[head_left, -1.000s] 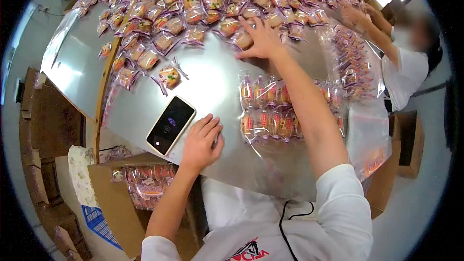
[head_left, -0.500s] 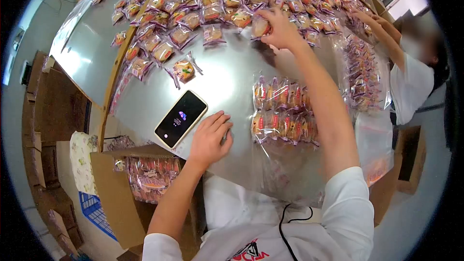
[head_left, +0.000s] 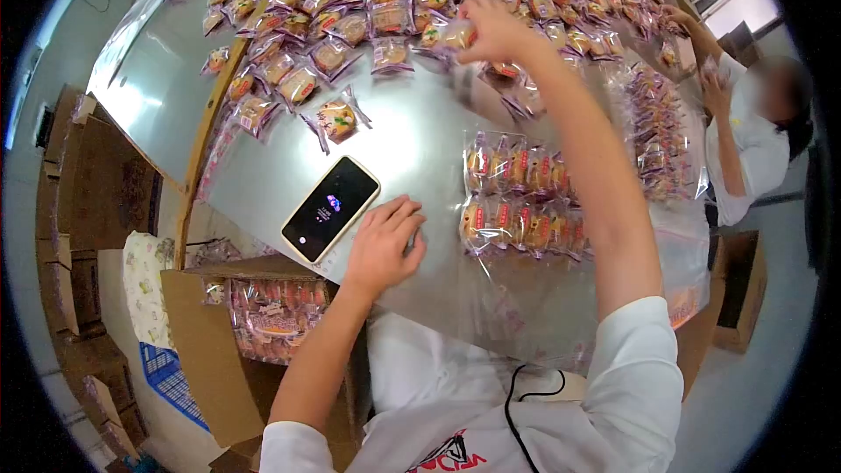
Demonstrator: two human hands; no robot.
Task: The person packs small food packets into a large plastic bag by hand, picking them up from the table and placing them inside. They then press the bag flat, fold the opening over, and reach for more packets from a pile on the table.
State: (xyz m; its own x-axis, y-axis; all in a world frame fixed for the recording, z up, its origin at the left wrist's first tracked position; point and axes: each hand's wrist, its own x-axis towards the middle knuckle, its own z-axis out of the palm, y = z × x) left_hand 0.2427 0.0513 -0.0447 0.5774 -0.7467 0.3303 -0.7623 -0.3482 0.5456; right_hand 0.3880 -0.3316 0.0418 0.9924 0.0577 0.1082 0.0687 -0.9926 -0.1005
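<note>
My left hand [head_left: 385,243] rests on the metal tabletop with its fingers stretched out, beside a phone [head_left: 328,210] in a light case. My right hand [head_left: 501,28], slightly blurred, reaches to the near edge of a large heap of wrapped pastries [head_left: 385,17]. Between its fingers is a wrapped pastry [head_left: 457,34] in clear and purple film. Under the right wrist lie more wrapped pastries [head_left: 523,96]. In front of me, partly behind my right forearm, a clear plastic bag [head_left: 491,285] has two rows of upright wrapped pastries [head_left: 517,223] in or on it.
A wooden strip [head_left: 206,131] divides the tabletop at left. Below it stands an open cardboard box [head_left: 206,342] with packed pastries [head_left: 276,320]. Another filled bag [head_left: 657,131] lies at right, near a co-worker [head_left: 745,140]. A blue crate [head_left: 171,377] sits low at left.
My right hand has moved slightly up and left, with a wrapped pastry at its fingertips. Wrapped pastries now show below the wrist. The co-worker's arms have shifted; my left hand stays put.
</note>
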